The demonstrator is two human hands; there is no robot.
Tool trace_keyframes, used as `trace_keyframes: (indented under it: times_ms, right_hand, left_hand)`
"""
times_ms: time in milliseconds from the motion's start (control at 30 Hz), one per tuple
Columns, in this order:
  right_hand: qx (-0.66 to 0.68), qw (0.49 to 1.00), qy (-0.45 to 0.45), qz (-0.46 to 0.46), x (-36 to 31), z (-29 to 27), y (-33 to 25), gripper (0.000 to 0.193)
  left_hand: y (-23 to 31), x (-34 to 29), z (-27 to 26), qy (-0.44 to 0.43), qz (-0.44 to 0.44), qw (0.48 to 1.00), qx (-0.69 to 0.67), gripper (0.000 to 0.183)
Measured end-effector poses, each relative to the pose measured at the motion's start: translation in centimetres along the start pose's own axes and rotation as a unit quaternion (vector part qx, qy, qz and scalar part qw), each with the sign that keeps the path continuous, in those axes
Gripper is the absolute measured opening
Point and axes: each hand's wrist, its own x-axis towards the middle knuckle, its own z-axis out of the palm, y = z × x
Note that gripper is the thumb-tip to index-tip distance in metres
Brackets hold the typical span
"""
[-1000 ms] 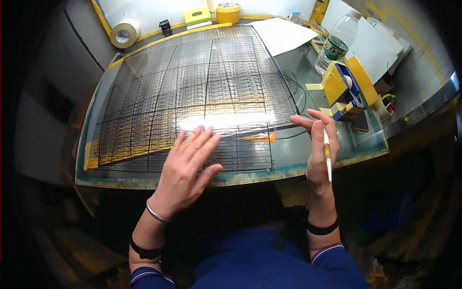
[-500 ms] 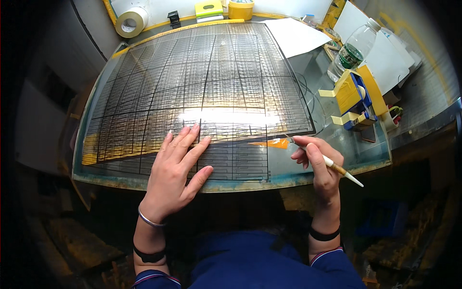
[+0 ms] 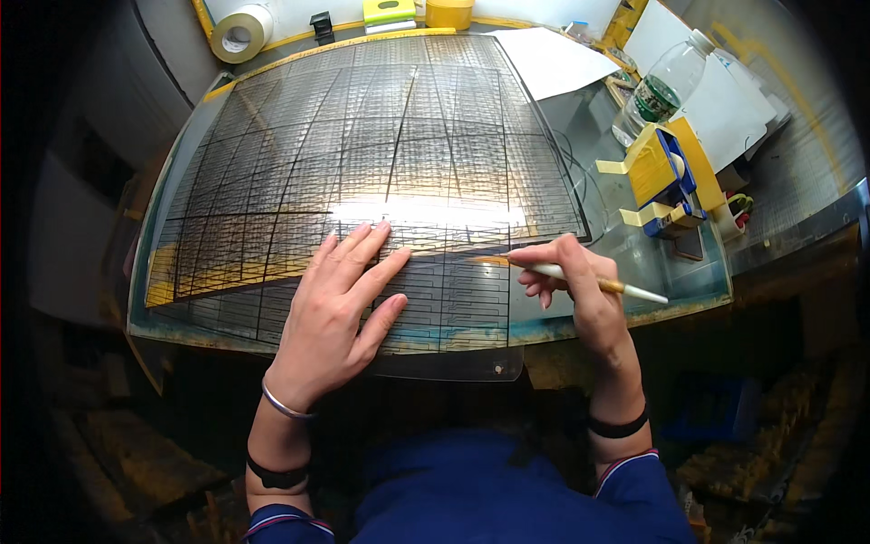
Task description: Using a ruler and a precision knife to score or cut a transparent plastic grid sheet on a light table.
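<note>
Black-gridded transparent sheets point(image 3: 435, 163): under left hand point(image 3: 331, 304), fingers slightly spread, gripping nothing
White-and-brown slim pen-shaped tool point(image 3: 612, 286): pinched in right hand point(image 3: 598, 313)

Pretty sure this is a workshop, maybe something with film or printing; big glass-topped table point(image 3: 693, 286) with a grubby, blotchy edge; see-through sheets point(image 3: 435, 172) with fine black grids spread across it; a fat tape roll point(image 3: 242, 34), a blue-and-yellow tape dispenser point(image 3: 652, 172) and a yellow-orange tub point(image 3: 449, 13) around the sides; dim, brownish clutter point(image 3: 797, 435) down below fits too.
</note>
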Motion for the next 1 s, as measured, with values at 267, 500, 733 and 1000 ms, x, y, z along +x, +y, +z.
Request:
trace_keyframes:
  times_ms: [267, 500, 733, 1000]
  right_hand:
    - [-0.058, 0.997, 0.025, 0.046, 0.1, 0.5, 0.2, 0.014]
    - [-0.13, 0.99, 0.034, -0.036, -0.1, 0.8, 0.8, 0.012]
    - [-0.096, 0.994, 0.053, -0.015, -0.1, 1.3, 0.4, 0.009]
    - [-0.113, 0.993, 0.014, -0.028, -0.3, 0.8, 0.5, 0.009]
  left_hand:
    - [0.0, 0.2, -0.2, -0.032, -0.006, 0.999, -0.002, 0.044]
    - [-0.1, 0.3, -0.3, -0.034, -0.007, 0.999, -0.008, 0.045]
    - [-0.1, 0.3, -0.3, -0.031, -0.008, 0.999, -0.012, 0.045]
    - [-0.2, 0.3, -0.2, -0.03, -0.007, 0.999, -0.017, 0.045]
